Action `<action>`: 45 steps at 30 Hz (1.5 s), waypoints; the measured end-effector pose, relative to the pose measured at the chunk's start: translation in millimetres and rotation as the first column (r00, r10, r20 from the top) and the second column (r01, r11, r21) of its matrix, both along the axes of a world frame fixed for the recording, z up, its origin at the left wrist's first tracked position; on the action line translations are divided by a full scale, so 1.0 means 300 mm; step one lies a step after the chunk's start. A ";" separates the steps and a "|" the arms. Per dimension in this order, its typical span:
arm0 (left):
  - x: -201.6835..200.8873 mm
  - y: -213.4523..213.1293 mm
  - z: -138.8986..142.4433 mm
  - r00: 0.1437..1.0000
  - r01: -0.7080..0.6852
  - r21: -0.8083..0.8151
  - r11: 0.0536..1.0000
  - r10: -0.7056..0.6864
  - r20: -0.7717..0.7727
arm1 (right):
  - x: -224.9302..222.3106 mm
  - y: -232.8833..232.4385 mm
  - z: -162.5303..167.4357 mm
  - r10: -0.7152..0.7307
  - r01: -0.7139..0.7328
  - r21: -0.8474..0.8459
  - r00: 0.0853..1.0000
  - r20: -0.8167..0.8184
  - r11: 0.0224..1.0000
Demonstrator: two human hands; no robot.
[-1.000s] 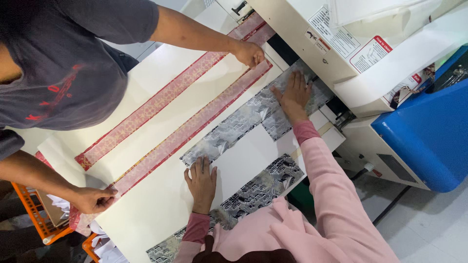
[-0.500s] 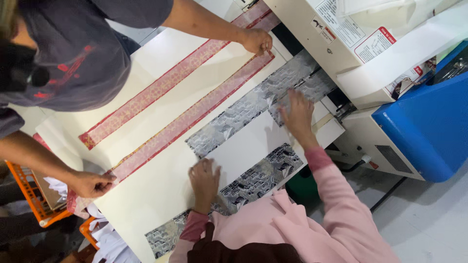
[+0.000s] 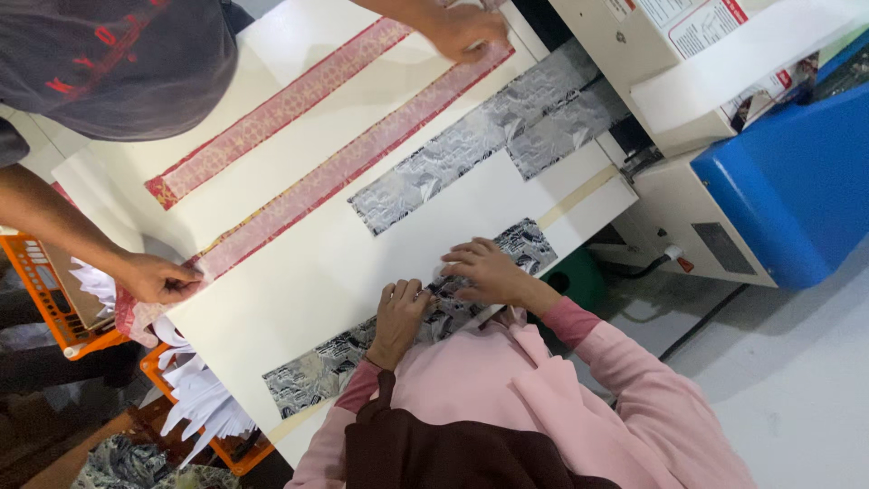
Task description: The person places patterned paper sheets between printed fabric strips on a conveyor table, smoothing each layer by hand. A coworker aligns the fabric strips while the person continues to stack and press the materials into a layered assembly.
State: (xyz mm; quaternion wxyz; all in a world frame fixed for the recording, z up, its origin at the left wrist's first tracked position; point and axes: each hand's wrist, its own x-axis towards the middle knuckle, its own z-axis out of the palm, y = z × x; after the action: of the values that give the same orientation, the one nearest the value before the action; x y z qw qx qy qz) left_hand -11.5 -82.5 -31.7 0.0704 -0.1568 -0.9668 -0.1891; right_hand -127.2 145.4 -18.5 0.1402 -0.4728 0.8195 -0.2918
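My left hand (image 3: 398,312) and my right hand (image 3: 484,272), both in pink sleeves, lie side by side on a black-and-white patterned strip (image 3: 317,371). That strip runs along the near edge of the white table (image 3: 299,272). Both hands press down on it with fingers slightly spread and grip nothing. A second grey patterned strip (image 3: 434,167) lies farther in and reaches toward the machine. Beyond it lie two long red patterned strips (image 3: 344,172).
A co-worker in a dark shirt holds the red strip at both ends, one hand (image 3: 466,32) by the machine, the other (image 3: 158,276) at the table's left end. A white and blue machine (image 3: 778,181) stands at right. Orange crates (image 3: 45,299) with white paper sit at left.
My right hand has pulled back from the grey strip near the machine to the near strip, beside my left hand. The co-worker's hands stay on the red strip.
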 end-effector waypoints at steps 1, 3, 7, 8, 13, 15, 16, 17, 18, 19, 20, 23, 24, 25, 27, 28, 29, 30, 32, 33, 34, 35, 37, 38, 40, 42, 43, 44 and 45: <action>0.014 0.001 0.013 0.998 0.018 0.003 1.000 -0.018 -0.066 | 0.014 -0.009 0.019 0.028 -0.028 0.060 1.000 0.002 0.998; 0.048 0.002 0.042 0.991 0.091 0.077 0.993 -0.082 -0.107 | 0.035 -0.016 0.053 0.083 -0.084 0.174 0.996 0.011 0.981; 0.118 -0.028 0.106 0.955 -0.101 0.514 0.852 -0.061 0.290 | -0.013 0.067 0.117 0.101 -0.122 0.479 0.992 0.069 0.869; 0.129 -0.051 0.120 0.881 -0.228 0.504 0.833 -0.045 0.472 | -0.045 0.106 0.134 0.054 -0.098 0.541 0.994 0.098 0.836; 0.167 -0.287 0.171 0.594 -0.358 0.461 0.812 -0.183 0.783 | -0.301 0.319 0.177 -0.229 0.039 0.545 0.931 0.286 0.837; 0.190 -0.416 0.170 0.433 -0.480 0.363 0.799 -0.144 0.890 | -0.397 0.380 0.152 -0.316 0.150 0.413 0.874 0.369 0.898; 0.203 -0.481 0.164 0.416 -0.488 0.299 0.820 -0.082 0.906 | -0.431 0.397 0.123 -0.331 0.209 0.320 0.854 0.401 0.924; 0.215 -0.543 0.154 0.424 -0.575 0.296 0.763 -0.032 0.905 | -0.457 0.407 0.088 -0.342 0.269 0.223 0.836 0.430 0.937; 0.227 -0.601 0.141 0.427 -0.654 0.295 0.696 0.018 0.904 | -0.477 0.408 0.047 -0.406 0.348 0.209 0.772 0.489 0.914; 0.238 -0.654 0.125 0.435 -0.659 0.233 0.715 0.109 0.894 | -0.492 0.398 0.002 -0.460 0.424 0.200 0.699 0.548 0.883; 0.247 -0.699 0.107 0.444 -0.664 0.172 0.728 0.199 0.874 | -0.502 0.386 -0.042 -0.504 0.500 0.194 0.617 0.604 0.844; 0.272 -0.780 0.052 0.438 -0.671 0.022 0.741 0.373 0.818 | -0.507 0.349 -0.144 -0.593 0.663 0.149 0.518 0.616 0.734; 0.280 -0.790 0.037 0.435 -0.671 -0.019 0.741 0.414 0.800 | -0.514 0.334 -0.163 -0.640 0.671 0.143 0.588 0.493 0.727; 0.287 -0.793 0.026 0.454 -0.681 -0.032 0.732 0.456 0.765 | -0.519 0.317 -0.166 -0.676 0.679 0.139 0.643 0.361 0.721; 0.293 -0.785 0.011 0.485 -0.701 -0.060 0.711 0.537 0.691 | -0.511 0.293 -0.169 -0.713 0.696 0.155 0.677 0.185 0.701; 0.292 -0.776 0.008 0.493 -0.692 -0.081 0.717 0.552 0.673 | -0.499 0.275 -0.164 -0.724 0.704 0.173 0.674 0.144 0.689; 0.288 -0.766 0.008 0.496 -0.685 -0.107 0.721 0.568 0.657 | -0.474 0.252 -0.153 -0.732 0.708 0.194 0.673 0.108 0.679; 0.281 -0.755 0.009 0.491 -0.680 -0.138 0.720 0.588 0.643 | -0.425 0.231 -0.143 -0.673 0.674 0.100 0.738 -0.054 0.732; 0.263 -0.736 0.016 0.401 -0.701 -0.226 0.676 0.636 0.660 | -0.316 0.167 -0.128 -0.536 0.550 0.093 0.832 -0.145 0.830; 0.254 -0.730 0.020 0.355 -0.709 -0.268 0.652 0.658 0.664 | -0.267 0.133 -0.125 -0.467 0.469 0.164 0.883 -0.057 0.868; 0.246 -0.725 0.024 0.402 -0.692 -0.250 0.678 0.649 0.646 | -0.174 0.095 -0.125 -0.412 0.442 0.207 0.894 -0.175 0.873; 0.240 -0.723 0.027 0.450 -0.671 -0.234 0.704 0.637 0.626 | -0.106 0.065 -0.125 -0.347 0.420 0.251 0.893 -0.287 0.872; 0.232 -0.723 0.027 0.480 -0.651 -0.215 0.728 0.614 0.627 | -0.107 0.062 -0.132 -0.376 0.437 0.377 0.899 -0.226 0.817; 0.229 -0.725 0.023 0.461 -0.651 -0.216 0.728 0.605 0.649 | -0.108 0.073 -0.137 -0.394 0.441 0.440 0.897 -0.198 0.782; 0.226 -0.731 0.009 0.428 -0.651 -0.219 0.727 0.589 0.686 | -0.160 0.140 -0.150 -0.455 0.490 0.504 0.867 -0.201 0.711; 0.225 -0.738 -0.008 0.413 -0.651 -0.209 0.730 0.571 0.709 | -0.199 0.223 -0.165 -0.479 0.533 0.473 0.844 -0.240 0.702; 0.224 -0.742 -0.016 0.401 -0.625 -0.244 0.741 0.574 0.714 | -0.212 0.266 -0.173 -0.469 0.545 0.413 0.839 -0.277 0.730; 0.221 -0.744 -0.021 0.388 -0.599 -0.279 0.751 0.576 0.719 | -0.225 0.304 -0.182 -0.460 0.552 0.353 0.830 -0.315 0.755; 0.215 -0.743 -0.024 0.376 -0.569 -0.314 0.760 0.580 0.723 | -0.235 0.334 -0.189 -0.449 0.532 0.323 0.842 -0.297 0.783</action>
State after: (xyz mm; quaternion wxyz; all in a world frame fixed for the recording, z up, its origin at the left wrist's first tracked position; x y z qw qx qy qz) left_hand 52.9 -305.6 -38.9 -0.3010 0.2873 -0.8881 -0.1951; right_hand -197.6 245.4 -75.2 0.0661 -0.2315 0.9657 -0.0978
